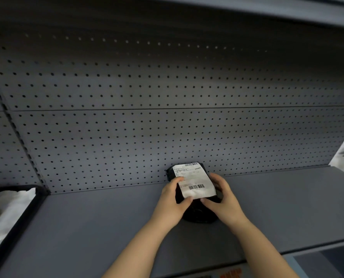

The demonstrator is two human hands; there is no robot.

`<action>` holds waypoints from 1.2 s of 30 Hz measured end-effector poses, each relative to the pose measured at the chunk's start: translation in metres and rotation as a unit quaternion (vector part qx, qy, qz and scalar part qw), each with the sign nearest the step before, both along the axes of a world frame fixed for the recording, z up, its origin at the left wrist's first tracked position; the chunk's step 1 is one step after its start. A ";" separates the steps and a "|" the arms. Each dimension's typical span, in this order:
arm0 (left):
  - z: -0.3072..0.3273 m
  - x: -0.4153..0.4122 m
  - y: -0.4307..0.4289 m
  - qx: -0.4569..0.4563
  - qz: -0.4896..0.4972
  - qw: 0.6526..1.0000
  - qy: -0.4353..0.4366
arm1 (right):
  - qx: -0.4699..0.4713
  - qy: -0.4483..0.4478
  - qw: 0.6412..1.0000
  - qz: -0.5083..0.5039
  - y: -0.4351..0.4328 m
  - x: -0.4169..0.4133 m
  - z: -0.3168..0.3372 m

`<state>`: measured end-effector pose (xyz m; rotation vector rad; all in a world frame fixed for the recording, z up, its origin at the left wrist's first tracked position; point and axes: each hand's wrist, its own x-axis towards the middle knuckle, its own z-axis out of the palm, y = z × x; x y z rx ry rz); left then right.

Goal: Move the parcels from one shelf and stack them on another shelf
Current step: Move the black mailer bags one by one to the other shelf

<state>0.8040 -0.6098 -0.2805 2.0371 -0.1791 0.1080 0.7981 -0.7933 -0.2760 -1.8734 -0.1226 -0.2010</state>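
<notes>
A black soft parcel (197, 214) with a white barcode label lies on the grey shelf (107, 227), close to the pegboard back wall. My left hand (173, 203) grips its left side, thumb and fingers curled onto the label. On the other side my right hand (223, 201) grips the right edge, its fingers wrapped around it. Both forearms reach in from the bottom of the view. The parcel's middle is partly hidden by my hands.
The grey pegboard wall (167, 127) rises behind the shelf, and an upper shelf (267, 9) overhangs at the top. A black-rimmed bin (22, 213) with white material stands at the left. The shelf's front edge (317, 243) runs at lower right.
</notes>
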 end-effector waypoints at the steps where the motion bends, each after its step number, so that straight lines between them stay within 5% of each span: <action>1: 0.004 -0.002 0.006 -0.002 0.003 1.000 -0.003 | -0.007 -0.012 1.000 0.003 0.000 -0.001 0.006; 6: 0.037 -0.014 0.051 -0.007 0.037 0.999 -0.026 | -0.042 -0.066 0.997 -0.005 0.013 -0.007 0.047; 13: 0.090 -0.053 0.156 -0.045 0.107 0.992 -0.057 | -0.014 -0.102 0.988 0.115 0.113 -0.022 0.106; 23: 0.135 -0.190 0.356 -0.133 0.231 0.958 -0.107 | 0.049 -0.148 0.959 0.235 0.342 -0.104 0.135; 36: 0.178 -0.384 0.652 -0.065 0.349 0.929 -0.107 | 0.112 -0.162 0.925 0.325 0.656 -0.248 0.153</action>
